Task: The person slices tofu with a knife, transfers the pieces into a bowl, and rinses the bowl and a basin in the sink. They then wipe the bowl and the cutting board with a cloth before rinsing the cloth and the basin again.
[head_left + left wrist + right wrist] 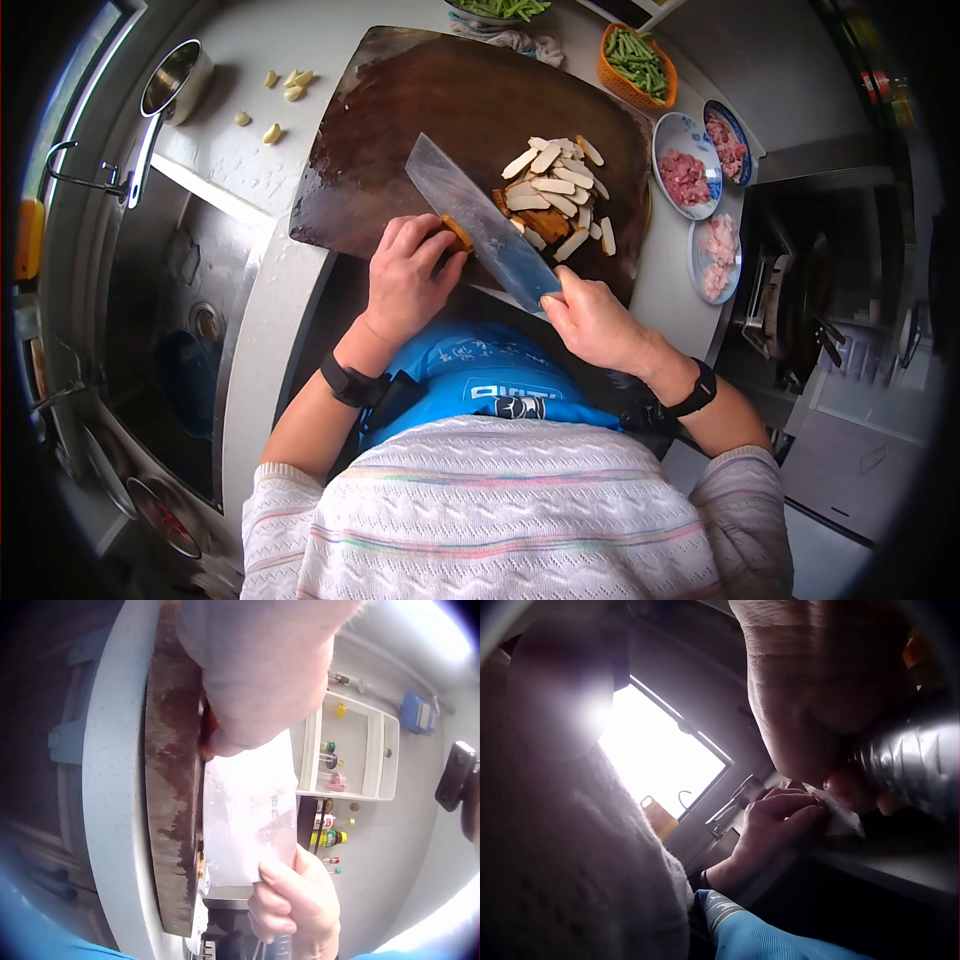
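Observation:
On the dark wooden cutting board my left hand holds down a brown block of dried tofu with curled fingers near the board's front edge. My right hand grips the handle of a cleaver, whose wide blade stands right beside the left fingers. A pile of cut tofu strips lies to the right of the blade. In the left wrist view the cleaver blade stands on the board below my left hand. The right wrist view shows my right hand on the metal handle.
Garlic cloves and a steel ladle cup lie at the back left by the sink. Three plates of raw meat and an orange basket of green beans stand to the right. The stove is further right.

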Motion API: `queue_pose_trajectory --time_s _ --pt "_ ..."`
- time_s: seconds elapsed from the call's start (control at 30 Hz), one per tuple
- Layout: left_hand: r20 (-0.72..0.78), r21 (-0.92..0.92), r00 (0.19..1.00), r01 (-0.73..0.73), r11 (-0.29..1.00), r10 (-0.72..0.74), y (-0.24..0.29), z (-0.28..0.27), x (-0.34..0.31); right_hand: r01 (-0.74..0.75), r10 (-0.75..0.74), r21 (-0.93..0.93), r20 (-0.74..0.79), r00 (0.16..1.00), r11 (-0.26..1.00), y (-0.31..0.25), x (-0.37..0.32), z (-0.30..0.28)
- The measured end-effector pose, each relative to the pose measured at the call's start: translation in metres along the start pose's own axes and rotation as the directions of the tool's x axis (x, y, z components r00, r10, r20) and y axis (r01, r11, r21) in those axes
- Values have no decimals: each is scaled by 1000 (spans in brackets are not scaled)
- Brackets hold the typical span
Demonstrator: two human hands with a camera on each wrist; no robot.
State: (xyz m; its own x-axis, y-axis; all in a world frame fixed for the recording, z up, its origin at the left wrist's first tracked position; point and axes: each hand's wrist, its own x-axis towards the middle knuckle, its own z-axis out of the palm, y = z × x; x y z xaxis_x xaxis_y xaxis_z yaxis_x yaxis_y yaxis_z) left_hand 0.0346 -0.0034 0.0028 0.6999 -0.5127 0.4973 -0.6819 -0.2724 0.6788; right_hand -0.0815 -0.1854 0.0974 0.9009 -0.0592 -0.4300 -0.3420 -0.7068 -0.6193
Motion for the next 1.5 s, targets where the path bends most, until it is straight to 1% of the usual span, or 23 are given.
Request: queue_pose_trajectory --time_s 0.13,0.33,0.4,0.5,0.63,0.7,0.83,0.9,1.0,1.13,1.2,1.33,1.4,1.5 --pt "5 9 1000 10 1000 -10 0 -1 -3 -20 22 45 -34 999 999 -2 -4 -3" --pt "-24 3 1000 14 1000 -14 0 -9 -9 20 -18 43 -57 998 999 -17 -6 -10" --pt "-34 16 999 7 1000 -7 -1 -8 -11 46 -46 7 -46 998 999 -19 -5 -9" --pt "-30 13 999 19 1000 -18 -3 -5 -12 51 -51 -4 -28 998 999 -15 -3 -5" --pt "-41 33 999 -4 999 6 -3 -1 -8 52 -53 -39 -24 998 998 -13 0 -4" --pt "-42 31 999 -7 1000 8 -3 -1 -8 45 -46 -87 -13 999 995 -13 -1 -5" --pt "-42 22 999 0 1000 1 -4 -1 -7 37 -35 -111 20 999 993 -11 -10 -8" --pt "-42 19 999 4 1000 -4 -4 -1 -7 -22 30 -160 48 998 987 -17 -14 -11" --pt "-36 26 999 3 1000 -2 -5 -1 -7 -5 13 -171 46 999 985 -18 -7 -8" --pt "-33 29 999 -9 1000 10 -4 -1 -6 27 -26 -131 13 1000 991 -7 -2 -2" --pt "-29 41 999 -17 999 19 -4 -3 -5 29 -30 -60 -4 1000 998 -4 -3 -2" --pt "-13 25 1000 7 1000 -6 -2 -8 -7 -11 11 -39 -6 1000 999 -11 -8 -10" --pt "-28 20 1000 7 1000 -7 -4 -9 -9 26 -26 -17 -15 1000 1000 -16 -10 -13" --pt "-28 36 1000 -3 999 4 -6 -9 -10 25 -25 -25 10 1000 999 -21 -7 -9"
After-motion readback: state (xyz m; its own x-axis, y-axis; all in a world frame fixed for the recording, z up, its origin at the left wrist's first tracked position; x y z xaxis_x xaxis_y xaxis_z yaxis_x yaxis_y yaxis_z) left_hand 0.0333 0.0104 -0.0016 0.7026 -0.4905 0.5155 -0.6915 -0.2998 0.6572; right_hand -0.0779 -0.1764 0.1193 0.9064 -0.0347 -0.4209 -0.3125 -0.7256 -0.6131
